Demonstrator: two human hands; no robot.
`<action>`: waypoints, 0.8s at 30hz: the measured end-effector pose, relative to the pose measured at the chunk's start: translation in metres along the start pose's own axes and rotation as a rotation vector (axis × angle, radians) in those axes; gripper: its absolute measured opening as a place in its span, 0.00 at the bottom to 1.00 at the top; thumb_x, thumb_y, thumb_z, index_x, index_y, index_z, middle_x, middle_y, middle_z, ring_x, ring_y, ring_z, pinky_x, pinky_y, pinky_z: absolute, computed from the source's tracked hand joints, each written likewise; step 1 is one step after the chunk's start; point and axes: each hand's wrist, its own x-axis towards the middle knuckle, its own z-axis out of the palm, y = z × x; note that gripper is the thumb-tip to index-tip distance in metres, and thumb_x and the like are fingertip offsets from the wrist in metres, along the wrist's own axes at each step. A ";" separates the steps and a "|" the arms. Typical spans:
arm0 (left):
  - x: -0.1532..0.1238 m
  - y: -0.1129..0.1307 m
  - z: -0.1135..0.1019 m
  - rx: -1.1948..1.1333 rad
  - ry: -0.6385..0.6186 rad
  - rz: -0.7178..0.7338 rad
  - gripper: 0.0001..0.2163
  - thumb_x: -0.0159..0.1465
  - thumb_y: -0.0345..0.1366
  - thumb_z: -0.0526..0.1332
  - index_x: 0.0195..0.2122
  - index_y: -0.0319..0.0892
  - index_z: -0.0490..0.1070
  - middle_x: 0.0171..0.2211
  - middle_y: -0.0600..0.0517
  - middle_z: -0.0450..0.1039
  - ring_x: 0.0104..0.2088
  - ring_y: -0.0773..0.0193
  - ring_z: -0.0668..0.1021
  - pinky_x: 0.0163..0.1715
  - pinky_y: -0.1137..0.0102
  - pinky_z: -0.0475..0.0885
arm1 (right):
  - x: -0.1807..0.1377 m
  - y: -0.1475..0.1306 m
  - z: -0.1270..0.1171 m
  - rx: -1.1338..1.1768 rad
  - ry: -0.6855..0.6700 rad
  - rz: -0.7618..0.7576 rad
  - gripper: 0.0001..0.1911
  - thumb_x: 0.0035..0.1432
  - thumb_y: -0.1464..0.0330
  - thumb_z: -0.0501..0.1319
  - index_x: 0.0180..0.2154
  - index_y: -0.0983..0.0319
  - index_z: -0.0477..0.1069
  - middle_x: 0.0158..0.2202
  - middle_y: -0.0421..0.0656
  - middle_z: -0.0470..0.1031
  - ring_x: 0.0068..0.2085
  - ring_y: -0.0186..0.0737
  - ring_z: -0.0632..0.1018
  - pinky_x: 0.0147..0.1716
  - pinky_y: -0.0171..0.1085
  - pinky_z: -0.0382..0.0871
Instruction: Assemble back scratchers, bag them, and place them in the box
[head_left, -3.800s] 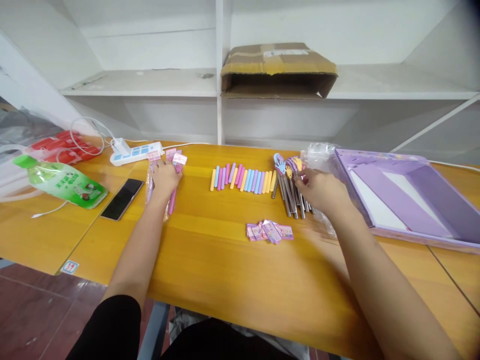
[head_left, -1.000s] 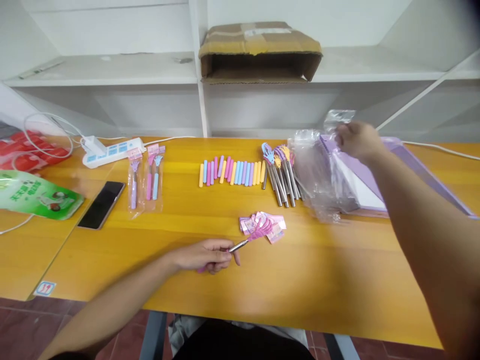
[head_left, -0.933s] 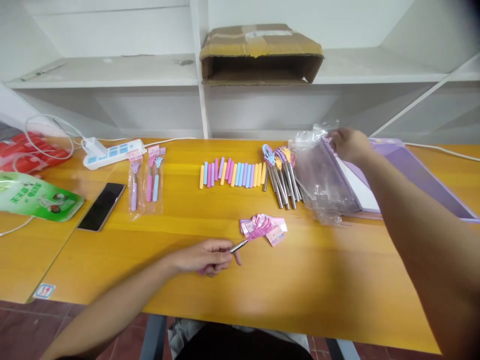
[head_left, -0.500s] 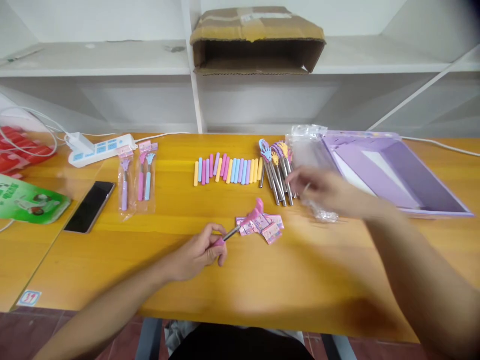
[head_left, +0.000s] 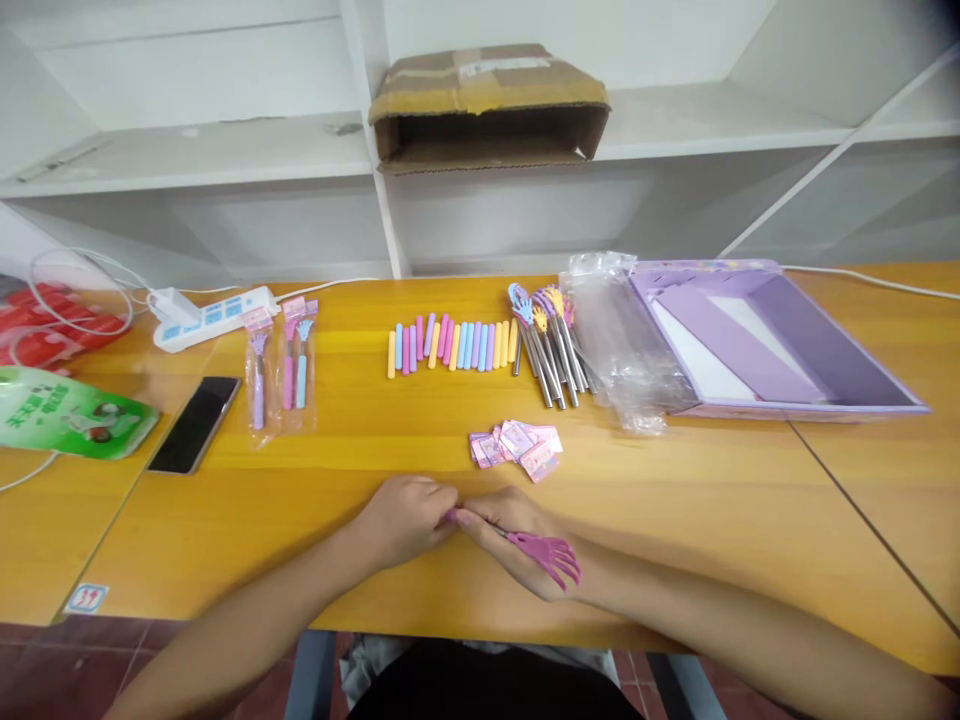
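Observation:
Both my hands hold one pink back scratcher (head_left: 544,553) with a hand-shaped head, low over the front of the table. My left hand (head_left: 409,520) is closed round its handle end, most of which the fingers hide. Touching it, my right hand (head_left: 514,535) grips the scratcher near the handle and metal rod, the head lying over the wrist. Just beyond lies a small pile of pink printed cards (head_left: 517,447). Farther back are a row of coloured handle tubes (head_left: 457,345) and a bunch of metal-rod scratcher heads (head_left: 551,345).
Clear plastic bags (head_left: 619,340) lie beside a purple box (head_left: 802,340) at right. To the left are bagged scratchers (head_left: 259,385), a phone (head_left: 195,425), a power strip (head_left: 214,318) and a green packet (head_left: 82,415). A cardboard box (head_left: 487,90) sits on the shelf.
My right hand has come from beside the metal rods and plastic bags down to my left hand and taken hold of the scratcher. The scratcher's head has swung toward me, off the cards.

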 end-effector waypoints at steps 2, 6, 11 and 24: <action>0.001 -0.003 -0.002 -0.022 -0.007 -0.020 0.13 0.72 0.38 0.61 0.29 0.44 0.68 0.25 0.51 0.69 0.26 0.61 0.70 0.29 0.68 0.60 | -0.003 0.005 0.008 -0.022 0.056 0.018 0.28 0.70 0.44 0.51 0.25 0.56 0.60 0.21 0.38 0.55 0.22 0.37 0.60 0.22 0.42 0.52; 0.003 -0.003 -0.007 -0.051 0.010 -0.021 0.14 0.73 0.39 0.61 0.28 0.44 0.69 0.24 0.51 0.69 0.26 0.62 0.69 0.29 0.68 0.59 | -0.008 -0.006 0.007 -0.102 0.048 0.048 0.27 0.73 0.48 0.50 0.25 0.57 0.61 0.21 0.39 0.56 0.23 0.39 0.61 0.23 0.42 0.54; 0.004 -0.001 -0.006 -0.071 -0.001 0.033 0.14 0.70 0.38 0.63 0.26 0.44 0.69 0.23 0.51 0.69 0.25 0.62 0.69 0.28 0.68 0.61 | -0.014 -0.030 0.005 -0.210 0.199 -0.044 0.14 0.72 0.57 0.54 0.35 0.56 0.66 0.34 0.44 0.72 0.30 0.42 0.72 0.30 0.43 0.67; 0.007 0.005 -0.011 0.193 0.312 0.532 0.16 0.75 0.28 0.57 0.27 0.44 0.67 0.19 0.56 0.68 0.20 0.66 0.69 0.21 0.67 0.55 | -0.033 -0.028 0.009 -0.382 -0.274 -0.482 0.13 0.78 0.65 0.53 0.38 0.60 0.70 0.30 0.39 0.78 0.29 0.34 0.75 0.29 0.34 0.65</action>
